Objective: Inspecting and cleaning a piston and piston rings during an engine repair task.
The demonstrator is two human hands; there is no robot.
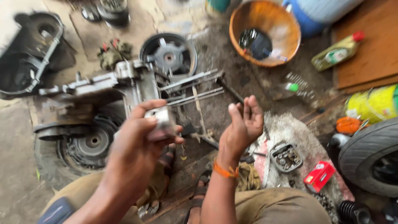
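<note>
A small grey metal engine part (pixel 161 120) is being gripped in the left hand (pixel 139 143) above the stripped scooter engine (pixel 120 89); the right hand (pixel 244 122) is being held open, empty. Inspection seems underway; refitting would call for careful alignment.

Orange bowl (pixel 286 37) sits well beyond the right hand, red box (pixel 318 176) lies just right of its wrist, tyre (pixel 369 155) farther right.

gap between hands: open, bare floor (pixel 207 112)
10 o'clock: engine block (pixel 103 87) blocks
3 o'clock: tyre (pixel 369 153), red box (pixel 318 176) crowd
</note>
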